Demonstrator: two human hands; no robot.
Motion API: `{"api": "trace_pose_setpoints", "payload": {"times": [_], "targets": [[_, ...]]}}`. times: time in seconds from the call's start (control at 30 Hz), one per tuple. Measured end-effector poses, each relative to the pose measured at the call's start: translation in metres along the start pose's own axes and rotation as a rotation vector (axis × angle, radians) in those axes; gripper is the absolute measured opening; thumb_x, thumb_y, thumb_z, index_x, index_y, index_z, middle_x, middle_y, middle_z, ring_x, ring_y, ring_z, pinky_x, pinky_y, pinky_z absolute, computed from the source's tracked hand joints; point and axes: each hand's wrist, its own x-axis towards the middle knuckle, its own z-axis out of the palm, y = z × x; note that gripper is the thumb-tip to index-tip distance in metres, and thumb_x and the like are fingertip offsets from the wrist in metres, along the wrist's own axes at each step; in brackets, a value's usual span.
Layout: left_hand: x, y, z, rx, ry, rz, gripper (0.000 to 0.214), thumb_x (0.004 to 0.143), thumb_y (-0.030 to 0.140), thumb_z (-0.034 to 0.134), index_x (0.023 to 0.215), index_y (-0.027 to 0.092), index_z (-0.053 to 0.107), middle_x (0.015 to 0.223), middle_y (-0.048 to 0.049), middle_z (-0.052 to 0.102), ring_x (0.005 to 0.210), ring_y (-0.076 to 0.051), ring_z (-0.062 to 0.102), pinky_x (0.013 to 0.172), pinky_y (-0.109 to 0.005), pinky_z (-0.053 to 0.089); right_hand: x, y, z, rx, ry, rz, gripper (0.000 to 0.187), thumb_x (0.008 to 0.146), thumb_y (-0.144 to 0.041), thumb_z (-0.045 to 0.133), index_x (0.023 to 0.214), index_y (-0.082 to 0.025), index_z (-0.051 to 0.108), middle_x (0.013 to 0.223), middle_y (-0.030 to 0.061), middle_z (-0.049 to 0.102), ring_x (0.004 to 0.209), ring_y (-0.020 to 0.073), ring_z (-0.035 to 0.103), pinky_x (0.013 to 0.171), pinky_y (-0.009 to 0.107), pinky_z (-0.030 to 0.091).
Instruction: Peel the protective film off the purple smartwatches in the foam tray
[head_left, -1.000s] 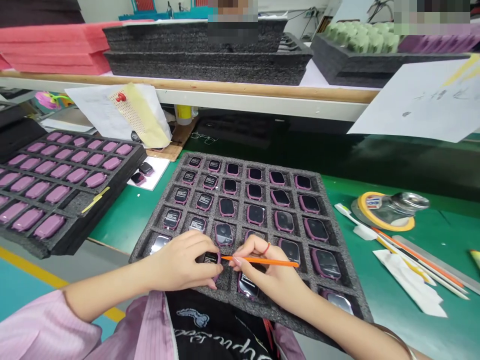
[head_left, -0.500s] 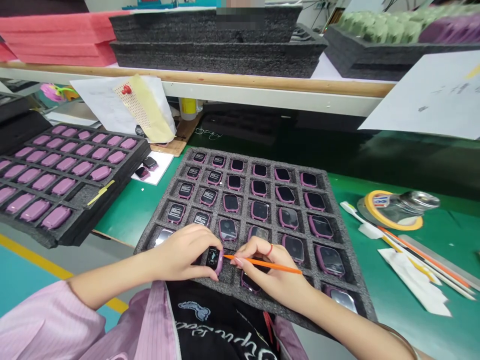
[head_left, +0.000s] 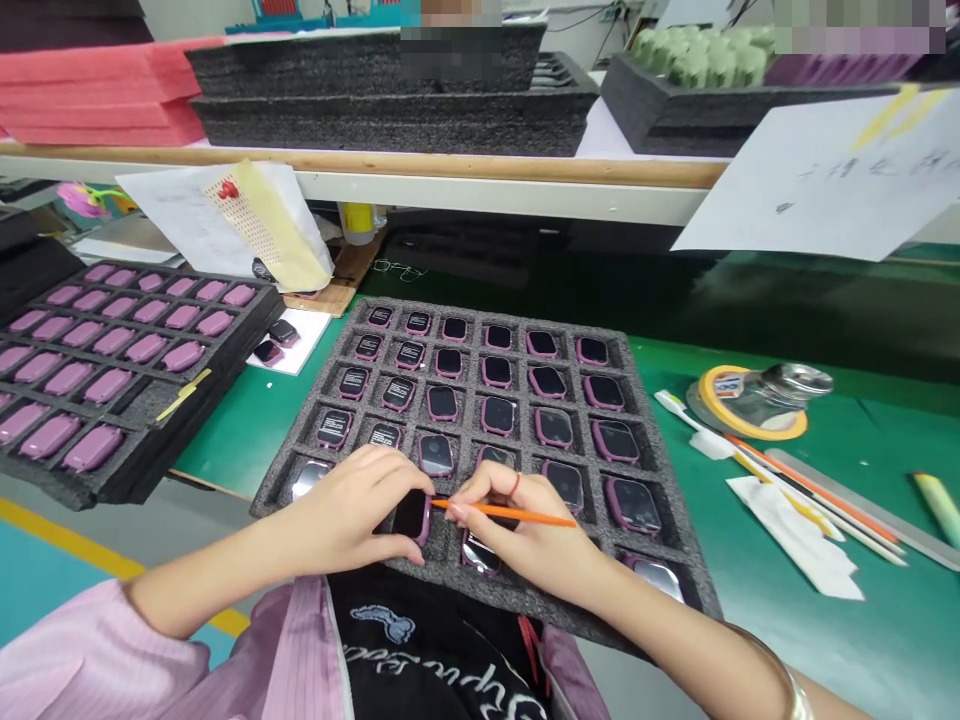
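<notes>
A purple smartwatch (head_left: 412, 517) with a dark screen is gripped between the thumb and fingers of my left hand (head_left: 367, 505), low over the front of a grey foam tray (head_left: 442, 563). My right hand (head_left: 517, 510) is closed around a thin orange stick (head_left: 521, 515), pen-fashion. Its tip meets the right side of the watch, near the upper edge. Rows of purple watches sit face up in the tray's pockets; some screens show white text, the others look dark or glossy. Below my right hand another watch (head_left: 480, 552) lies in its pocket.
To the left, a black foam tray (head_left: 180, 400) holds purple watch cases. On the right lie a bottle with a metal top (head_left: 796, 385), a tape roll (head_left: 780, 425), a toothbrush (head_left: 675, 405), sticks and crumpled tissue (head_left: 799, 535). A shelf (head_left: 465, 187) with foam stacks crosses above.
The held watch's screen has gone from a lit display to dark. My hands keep the same grip on watch and stick. The whole view has shifted slightly.
</notes>
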Motion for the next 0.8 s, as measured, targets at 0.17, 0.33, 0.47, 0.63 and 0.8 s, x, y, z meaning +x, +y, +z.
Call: {"api": "trace_pose_setpoints", "payload": {"times": [0.17, 0.33, 0.47, 0.63, 0.8], "targets": [[0.018, 0.021, 0.022, 0.041, 0.038, 0.119, 0.04, 0.09, 0.054, 0.063, 0.109, 0.019, 0.063, 0.115, -0.0112, 0.063, 0.114, -0.026, 0.057, 0.102, -0.043, 0.045, 0.002, -0.012, -0.023, 0.113, 0.266, 0.013, 0.012, 0.091, -0.025, 0.064, 0.08, -0.022, 0.058, 0.074, -0.0002, 0.072, 0.068, 0.0116, 0.07, 0.065, 0.02, 0.057], [0.032, 0.025, 0.051, 0.19, 0.013, 0.259, 0.051, 0.087, 0.063, 0.058, 0.117, 0.023, 0.067, 0.142, -0.0202, 0.049, 0.141, -0.038, 0.039, 0.116, -0.057, 0.032, -0.01, -0.02, -0.033, 0.073, 0.245, 0.1, 0.012, 0.089, -0.029, 0.068, 0.081, -0.021, 0.063, 0.075, 0.0007, 0.072, 0.07, 0.0118, 0.071, 0.066, 0.019, 0.058], [0.03, 0.022, 0.048, 0.182, 0.043, 0.227, 0.044, 0.09, 0.06, 0.057, 0.112, 0.024, 0.069, 0.129, -0.0155, 0.059, 0.139, -0.035, 0.044, 0.117, -0.058, 0.033, -0.025, -0.013, -0.032, 0.024, 0.153, 0.183, 0.016, 0.09, -0.035, 0.066, 0.082, -0.022, 0.063, 0.076, 0.0012, 0.071, 0.071, 0.0129, 0.07, 0.066, 0.021, 0.057], [0.026, 0.019, 0.044, 0.139, 0.132, 0.255, 0.025, 0.097, 0.041, 0.056, 0.109, 0.023, 0.068, 0.115, -0.0081, 0.069, 0.118, -0.024, 0.061, 0.113, -0.047, 0.041, -0.037, 0.001, -0.032, 0.101, 0.073, 0.232, 0.025, 0.096, -0.039, 0.058, 0.078, -0.022, 0.058, 0.074, 0.0004, 0.069, 0.07, 0.0129, 0.067, 0.069, 0.023, 0.054], [0.029, 0.02, 0.046, 0.175, 0.221, 0.3, 0.019, 0.096, 0.036, 0.059, 0.103, 0.021, 0.07, 0.109, -0.0088, 0.071, 0.103, -0.02, 0.067, 0.104, -0.04, 0.05, -0.04, 0.004, -0.031, 0.05, -0.031, 0.149, 0.018, 0.099, -0.03, 0.052, 0.083, -0.023, 0.055, 0.08, -0.0009, 0.066, 0.074, 0.0124, 0.063, 0.072, 0.025, 0.05]]}}
